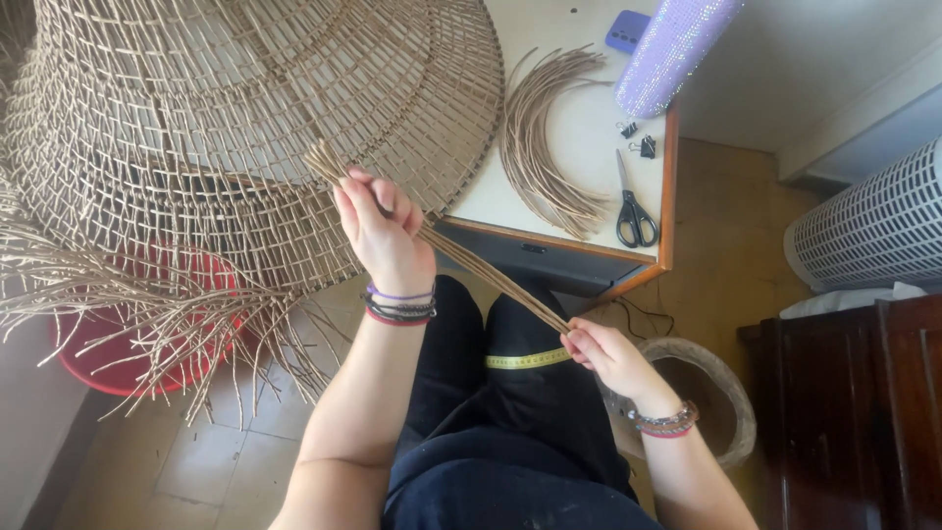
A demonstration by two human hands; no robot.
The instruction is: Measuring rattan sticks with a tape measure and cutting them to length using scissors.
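our left hand (pixel 385 234) is clenched around a bundle of straight reeds (pixel 471 265) near its upper end, fingers wrapped over the top so the strands stay gathered right where they meet the big woven basket (pixel 255 128). our right hand (pixel 603 355) pinches the lower end of the same bundle between thumb and fingertips, so the reeds run taut on a diagonal between the 2 hands, over our lap. held at both ends like this, the strands lie flat and side by side instead of splaying.

the basket leans partly on the tabletop (pixel 589 137) and partly out over the floor, its open lattice facing us, with loose unwoven ends (pixel 167 314) fanning out at its lower edge above a red tub (pixel 98 363). a yellow tape measure (pixel 525 360) crosses our dark trousers just beside the right hand.

on the tabletop, within reach, lie a curved sheaf of spare reeds (pixel 545 147), black scissors (pixel 633 211), 2 small binder clips (pixel 638 139), a purple phone (pixel 626 29) and a glittery roll (pixel 672 49). a round woven ring (pixel 721 393) sits on the floor by our right wrist, and a white slotted appliance (pixel 873 226) stands further right.
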